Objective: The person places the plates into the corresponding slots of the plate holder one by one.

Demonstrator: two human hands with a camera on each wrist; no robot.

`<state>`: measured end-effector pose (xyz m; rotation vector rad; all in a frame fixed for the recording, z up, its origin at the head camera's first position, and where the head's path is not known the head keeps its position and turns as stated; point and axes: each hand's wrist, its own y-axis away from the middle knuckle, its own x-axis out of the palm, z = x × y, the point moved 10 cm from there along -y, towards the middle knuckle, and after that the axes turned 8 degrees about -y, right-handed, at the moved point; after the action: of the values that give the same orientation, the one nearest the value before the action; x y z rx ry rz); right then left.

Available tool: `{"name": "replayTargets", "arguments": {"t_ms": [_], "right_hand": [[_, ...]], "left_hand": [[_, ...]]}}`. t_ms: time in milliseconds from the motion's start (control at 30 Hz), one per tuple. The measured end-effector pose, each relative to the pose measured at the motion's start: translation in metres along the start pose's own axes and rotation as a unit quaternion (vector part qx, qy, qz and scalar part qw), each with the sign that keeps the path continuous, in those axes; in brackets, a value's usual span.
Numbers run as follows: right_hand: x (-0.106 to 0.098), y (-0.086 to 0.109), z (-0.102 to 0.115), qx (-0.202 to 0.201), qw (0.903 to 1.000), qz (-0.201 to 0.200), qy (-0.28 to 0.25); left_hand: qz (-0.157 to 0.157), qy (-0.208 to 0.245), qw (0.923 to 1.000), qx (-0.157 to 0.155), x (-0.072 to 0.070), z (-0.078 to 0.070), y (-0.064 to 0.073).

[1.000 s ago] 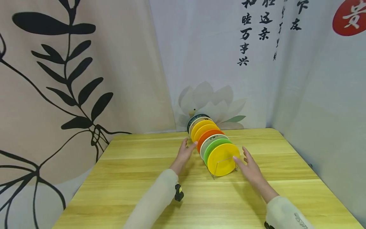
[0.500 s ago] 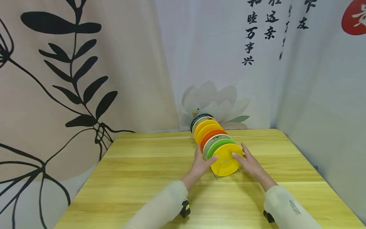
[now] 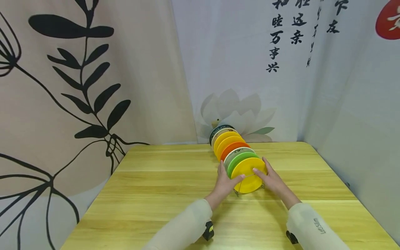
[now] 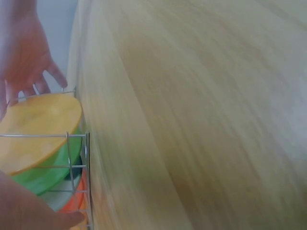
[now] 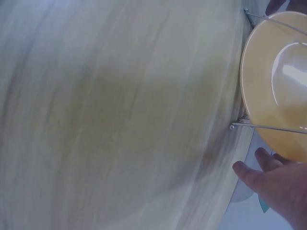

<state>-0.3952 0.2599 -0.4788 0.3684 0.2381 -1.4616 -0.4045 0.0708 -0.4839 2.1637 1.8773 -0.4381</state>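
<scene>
A wire dish rack [image 4: 87, 165] holds a row of dishes on edge. At its front stands a yellow plate [image 3: 248, 170], followed by a green one [image 3: 239, 158], a patterned pale one [image 3: 233, 153] and an orange one [image 3: 228, 148]. My left hand [image 3: 223, 184] is at the rack's left side, thumb over the front plate, fingers reaching back along the dishes. On the opposite side, my right hand [image 3: 275, 180] spreads its thumb before the yellow plate. In the right wrist view the right fingers [image 5: 249, 175] look straight, just off the plate's rim.
Further yellow dishes [image 3: 222, 138] and a dark-patterned dish [image 3: 215, 131] fill the rack's far end, near the back edge of the wooden table [image 3: 150, 194]. A printed curtain [image 3: 150, 69] hangs behind the table, and pale cloth [image 3: 353, 114] lines the right side.
My left hand has come forward and right from beside the orange dish to the rack's front left. The right hand has shifted slightly closer to the yellow plate. The dishes stay in place.
</scene>
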Motion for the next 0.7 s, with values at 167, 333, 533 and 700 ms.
{"name": "replayTargets", "arguments": {"t_ms": [167,333,533,700], "right_hand": [[0.006,0.004,0.003,-0.001,0.9999,-0.011,-0.004],[0.015,0.007,0.003,0.002,0.9997,-0.023,-0.008],[0.027,0.011,0.005,0.010,0.9991,-0.035,-0.020],[0.037,0.016,0.010,0.012,0.9976,-0.059,-0.033]], "left_hand": [[0.015,0.012,0.9998,0.007,-0.006,0.003,0.001],[0.037,0.045,0.9982,0.016,-0.014,0.008,-0.001],[0.075,0.048,0.9960,0.004,-0.025,0.017,-0.005],[0.095,0.057,0.9939,-0.005,-0.034,0.025,-0.010]]}}
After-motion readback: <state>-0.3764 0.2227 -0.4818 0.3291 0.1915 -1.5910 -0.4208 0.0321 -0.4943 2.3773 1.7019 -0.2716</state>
